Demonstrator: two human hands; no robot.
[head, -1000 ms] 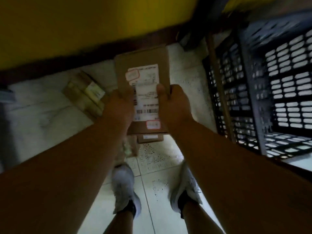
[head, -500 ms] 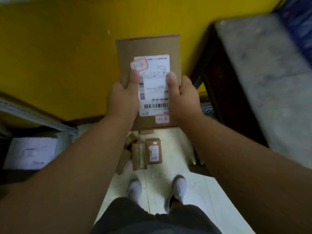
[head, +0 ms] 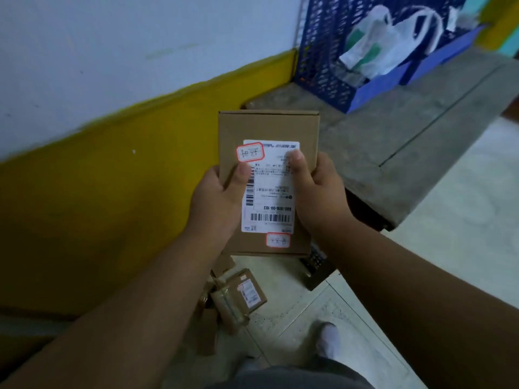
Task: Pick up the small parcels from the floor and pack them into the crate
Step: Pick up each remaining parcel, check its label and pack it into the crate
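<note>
A flat brown cardboard parcel (head: pixel 268 127) with a white shipping label is held in front of me at mid-frame. My left hand (head: pixel 216 200) grips its left edge, thumb on the label. My right hand (head: pixel 317 192) grips its right edge, thumb also on the label. A blue perforated crate (head: pixel 317 51) stands at the upper right on a grey stone ledge (head: pixel 421 122), with white plastic bags (head: pixel 376 49) inside it. On the floor below the held parcel lies a pile of small brown parcels (head: pixel 238 299).
A wall painted white above and yellow below (head: pixel 112 178) runs along the left. A corner of a dark crate (head: pixel 317 268) shows on the tiled floor under the ledge. My white-shoed foot (head: pixel 328 341) stands on the tiles at the bottom.
I have stood up and turned right; the held parcel rose with both hands. The blue crate on the ledge has come into view, and the floor parcels now lie farther below.
</note>
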